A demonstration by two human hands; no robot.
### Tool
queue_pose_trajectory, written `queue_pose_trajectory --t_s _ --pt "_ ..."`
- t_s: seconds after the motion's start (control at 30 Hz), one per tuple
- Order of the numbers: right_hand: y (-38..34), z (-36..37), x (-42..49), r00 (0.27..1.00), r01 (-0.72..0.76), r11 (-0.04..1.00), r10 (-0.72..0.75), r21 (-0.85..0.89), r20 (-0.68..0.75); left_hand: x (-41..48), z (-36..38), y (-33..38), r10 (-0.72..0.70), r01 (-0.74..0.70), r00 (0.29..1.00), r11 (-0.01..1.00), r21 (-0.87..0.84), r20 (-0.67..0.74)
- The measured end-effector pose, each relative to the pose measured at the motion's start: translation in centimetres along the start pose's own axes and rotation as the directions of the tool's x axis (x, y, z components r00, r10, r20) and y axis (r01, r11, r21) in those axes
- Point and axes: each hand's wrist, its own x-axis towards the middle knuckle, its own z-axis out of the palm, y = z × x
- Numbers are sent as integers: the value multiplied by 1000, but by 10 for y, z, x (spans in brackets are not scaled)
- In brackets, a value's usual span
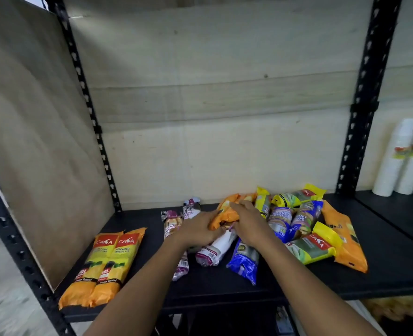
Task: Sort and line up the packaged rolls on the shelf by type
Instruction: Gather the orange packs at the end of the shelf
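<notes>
Both your left hand [198, 230] and right hand [249, 224] clamp one orange pack [226, 214]. Two matching packs [103, 263] lie leftmost, touching.

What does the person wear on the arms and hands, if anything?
Nothing that shows. The left forearm and right forearm are bare to the picture's bottom edge, with no sleeves. The left hand and right hand have no gloves, and I see no watch, bracelet or ring.
</notes>
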Motion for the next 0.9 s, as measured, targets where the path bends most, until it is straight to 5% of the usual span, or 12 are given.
queue_pose_trajectory --t_s 0.13,0.37,0.57,0.9 --pt "4 4 5 998 18 999 -16 28 -64 13 4 0 -112 112 994 976 186 -14" --pt "7 4 1 986 48 998 -42 35 -162 20 19 7 -151 171 969 981 88 -195" --pt "-12 -5 -8 962 148 988 -133 45 -240 11 8 5 -166 102 915 977 -188 -368" --pt "-85 8 -40 906 337 933 -285 124 -314 -88 -32 -17 -216 137 803 974 -180 -555"
